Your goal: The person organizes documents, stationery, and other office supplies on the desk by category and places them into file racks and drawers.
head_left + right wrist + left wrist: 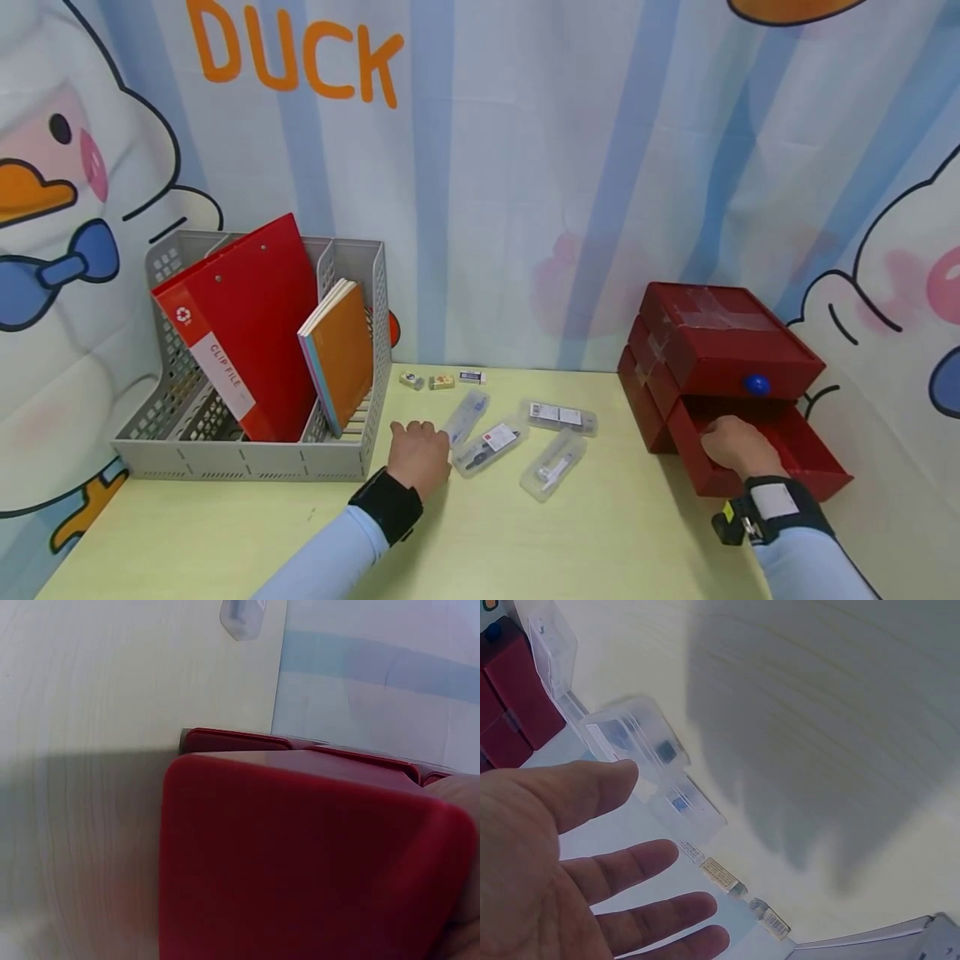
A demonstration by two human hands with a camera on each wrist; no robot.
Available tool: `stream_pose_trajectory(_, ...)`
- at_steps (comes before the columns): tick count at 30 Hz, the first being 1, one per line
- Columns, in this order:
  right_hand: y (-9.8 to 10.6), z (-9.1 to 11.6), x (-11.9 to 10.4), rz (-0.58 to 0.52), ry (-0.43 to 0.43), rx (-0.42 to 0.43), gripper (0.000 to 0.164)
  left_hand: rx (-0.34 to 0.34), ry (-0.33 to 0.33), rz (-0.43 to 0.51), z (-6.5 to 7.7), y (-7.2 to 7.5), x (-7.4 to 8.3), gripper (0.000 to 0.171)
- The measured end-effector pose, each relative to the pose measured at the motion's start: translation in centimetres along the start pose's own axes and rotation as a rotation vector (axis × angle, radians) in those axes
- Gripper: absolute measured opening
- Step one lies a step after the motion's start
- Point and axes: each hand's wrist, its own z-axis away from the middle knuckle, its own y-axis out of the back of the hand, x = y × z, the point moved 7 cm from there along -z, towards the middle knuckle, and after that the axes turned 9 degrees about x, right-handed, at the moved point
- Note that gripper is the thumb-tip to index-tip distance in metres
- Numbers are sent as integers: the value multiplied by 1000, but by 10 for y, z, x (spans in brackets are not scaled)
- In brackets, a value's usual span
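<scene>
My left hand [418,457] hovers over the table beside several clear plastic pencil cases, such as the one with a red-and-white label [491,446]. In the left wrist view its fingers [656,911] are nearly straight and the palm holds nothing. My right hand [741,446] reaches over the front of a pulled-out red drawer [821,454], the back of the hand uppermost. Its fingertips are hidden, so whether they hold anything does not show. In the right wrist view the drawer's dark red panel [300,855] fills the middle, with skin at the right edge.
A grey divided file basket [247,460] stands left, holding a red clip file [255,333] and notebooks [341,358]. Three small erasers [442,382] lie by the back curtain. Above the pulled-out drawer is another red drawer with a blue knob [757,385].
</scene>
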Motion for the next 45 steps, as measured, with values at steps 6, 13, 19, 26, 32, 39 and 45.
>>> stream_pose_trajectory(6, 7, 0, -4, 36, -4, 80, 17, -42, 17, 9, -3, 0, -3, 28)
stream_pose_trajectory(13, 17, 7, -27, 56, -9, 173, 22, -88, 51, -1, -10, -4, -9, 29)
stream_pose_trajectory(19, 14, 14, -62, 102, 70, 285, 26, -98, 88, 7, -18, -8, -16, 26)
stream_pose_trajectory(26, -22, 27, -110, 141, 178, 250, 33, -104, 138, 29, -30, -14, -26, 22)
stream_pose_trajectory(32, -74, 40, -147, 134, 271, 39, 48, -123, 187, 44, -41, -22, -35, 26)
stream_pose_trajectory(39, -114, 56, -167, 63, 270, -28, 44, -87, 216, 67, -53, -23, -36, 26)
stream_pose_trajectory(45, -134, 66, -169, 73, 219, -34, 46, -104, 252, 73, -59, -29, -36, 31)
